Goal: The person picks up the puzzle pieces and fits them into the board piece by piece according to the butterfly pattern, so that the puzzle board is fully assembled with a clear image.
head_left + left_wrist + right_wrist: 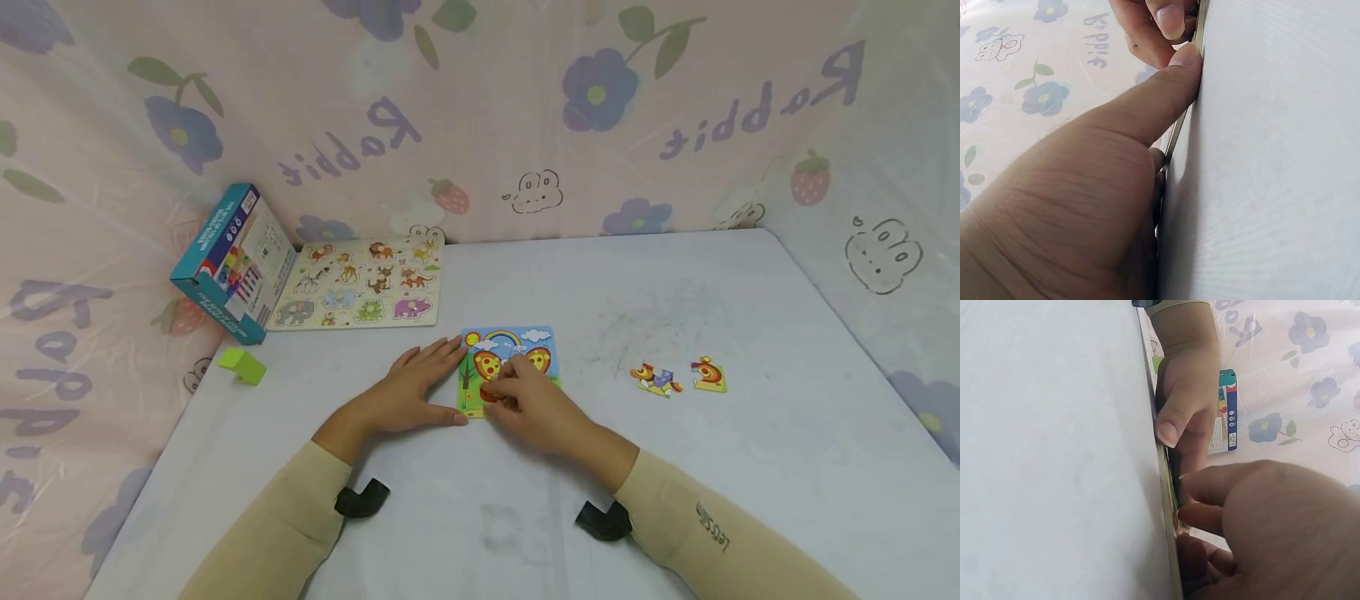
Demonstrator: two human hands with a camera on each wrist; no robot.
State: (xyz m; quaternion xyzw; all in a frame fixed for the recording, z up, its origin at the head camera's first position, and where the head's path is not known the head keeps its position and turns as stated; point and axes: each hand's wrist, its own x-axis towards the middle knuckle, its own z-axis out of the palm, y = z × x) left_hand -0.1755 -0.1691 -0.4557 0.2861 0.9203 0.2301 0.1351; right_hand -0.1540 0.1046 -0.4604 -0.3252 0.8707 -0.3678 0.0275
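A small picture puzzle (pixel 472 404) with a sun, rainbow, tree and spotted orange wings lies flat on the table. My left hand (pixel 412 387) rests along its left side, fingers extended and spread, with the thumb at the lower left corner. Over the puzzle's lower middle, my right hand (pixel 536 408) bends its fingers and pinches a reddish puzzle piece (pixel 489 395) low against the board. Most of that piece is hidden by the fingers. Two loose puzzle pieces lie off to the right: one with a purple part (pixel 656 380), one with an orange curl (pixel 708 375).
Behind my left hand is a wooden animal puzzle board (pixel 360 283), touching a teal box (pixel 236 262) that stands on edge. A lime green block (pixel 242 366) sits near the table's left edge. A printed curtain (pixel 487 125) surrounds the table (pixel 750 500).
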